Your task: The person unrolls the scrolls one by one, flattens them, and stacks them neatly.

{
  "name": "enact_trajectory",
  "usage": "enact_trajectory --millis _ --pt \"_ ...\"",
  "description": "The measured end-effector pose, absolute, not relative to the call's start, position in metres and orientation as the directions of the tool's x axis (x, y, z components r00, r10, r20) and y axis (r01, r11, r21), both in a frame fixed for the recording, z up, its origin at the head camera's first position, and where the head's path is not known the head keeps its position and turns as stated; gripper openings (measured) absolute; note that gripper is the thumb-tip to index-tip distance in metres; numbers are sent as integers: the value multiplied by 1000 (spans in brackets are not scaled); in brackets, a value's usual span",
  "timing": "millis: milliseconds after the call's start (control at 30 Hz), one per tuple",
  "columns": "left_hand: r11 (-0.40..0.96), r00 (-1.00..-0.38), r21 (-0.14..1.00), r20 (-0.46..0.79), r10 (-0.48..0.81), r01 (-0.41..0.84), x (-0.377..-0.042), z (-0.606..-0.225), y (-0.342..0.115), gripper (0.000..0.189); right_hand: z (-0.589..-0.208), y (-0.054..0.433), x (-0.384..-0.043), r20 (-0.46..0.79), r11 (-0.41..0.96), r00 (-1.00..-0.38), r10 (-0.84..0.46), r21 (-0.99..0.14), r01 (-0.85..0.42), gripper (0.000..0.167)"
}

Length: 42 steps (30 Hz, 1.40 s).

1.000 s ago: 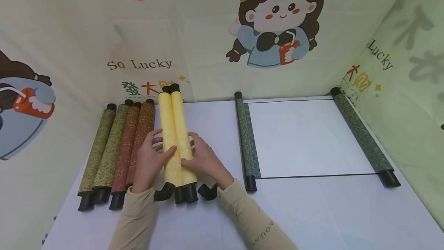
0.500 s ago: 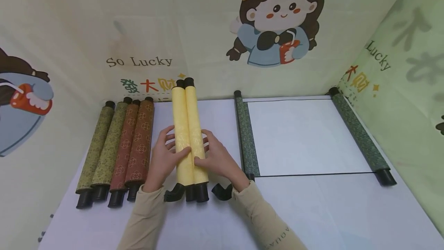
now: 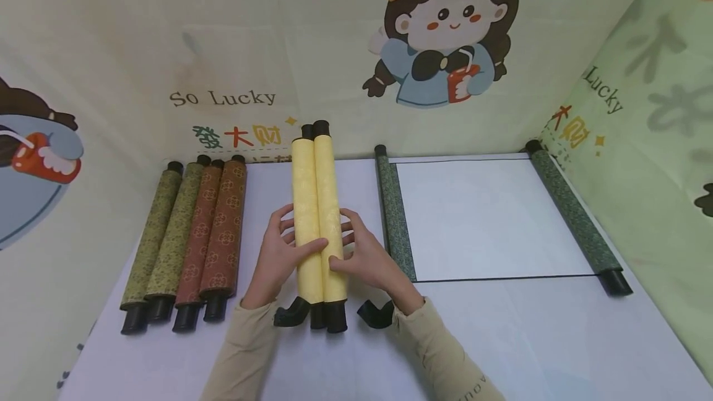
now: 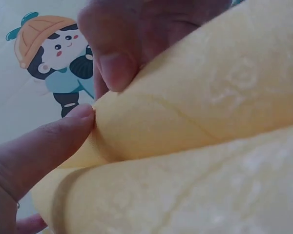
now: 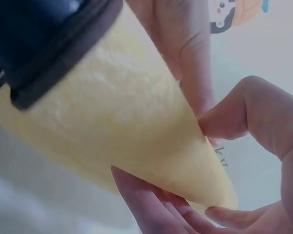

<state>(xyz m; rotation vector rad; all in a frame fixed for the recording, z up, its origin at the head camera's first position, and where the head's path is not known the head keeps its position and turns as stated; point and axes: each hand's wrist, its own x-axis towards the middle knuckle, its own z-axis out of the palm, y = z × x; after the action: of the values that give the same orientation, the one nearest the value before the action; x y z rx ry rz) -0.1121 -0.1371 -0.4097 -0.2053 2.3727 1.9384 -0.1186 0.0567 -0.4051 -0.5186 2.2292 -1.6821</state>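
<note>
A pale yellow scroll, rolled from both ends into a left roll (image 3: 306, 184) and a right roll (image 3: 327, 184), stands between my hands in the head view. Black knobs cap its ends. My left hand (image 3: 278, 260) grips the left side, its thumb across the front and its fingers behind. On the opposite side, my right hand (image 3: 369, 262) holds the right roll between thumb and fingers. Close up in the left wrist view, the two yellow rolls (image 4: 200, 112) touch along a seam. A dark end knob (image 5: 49, 44) fills the upper left of the right wrist view.
Two olive scrolls (image 3: 150, 240) and two reddish-brown scrolls (image 3: 224, 234) lie side by side at the left. A dark green scroll (image 3: 576, 209) lies unrolled at the right, its white sheet (image 3: 490, 221) flat. Behind the table (image 3: 473, 339) hangs a printed cloth (image 3: 323, 36).
Both hands have carried the yellow scroll to the right, away from the reddish-brown scrolls and toward the unrolled green one. Their grip looks the same.
</note>
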Motion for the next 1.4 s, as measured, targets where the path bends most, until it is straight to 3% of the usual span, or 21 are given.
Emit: enact_trajectory --millis 300,800,1100,1400 --pt "112 -985 979 -163 -61 -169 -113 -411 -129 101 -401 69 -115 -13 241 -876 -483 -963 -119 91" --pt "128 -990 982 -138 0 -137 -111 -415 -113 103 -400 90 -114 -20 195 -823 -568 -975 -110 98" --pt "124 -993 986 -116 -9 -116 -108 -415 -107 101 -399 86 -110 -28 304 -897 -441 -945 -119 100" --pt "109 -993 987 -115 -12 -116 -107 -413 -108 90 -399 95 -109 -64 200 -890 -452 -979 -32 96"
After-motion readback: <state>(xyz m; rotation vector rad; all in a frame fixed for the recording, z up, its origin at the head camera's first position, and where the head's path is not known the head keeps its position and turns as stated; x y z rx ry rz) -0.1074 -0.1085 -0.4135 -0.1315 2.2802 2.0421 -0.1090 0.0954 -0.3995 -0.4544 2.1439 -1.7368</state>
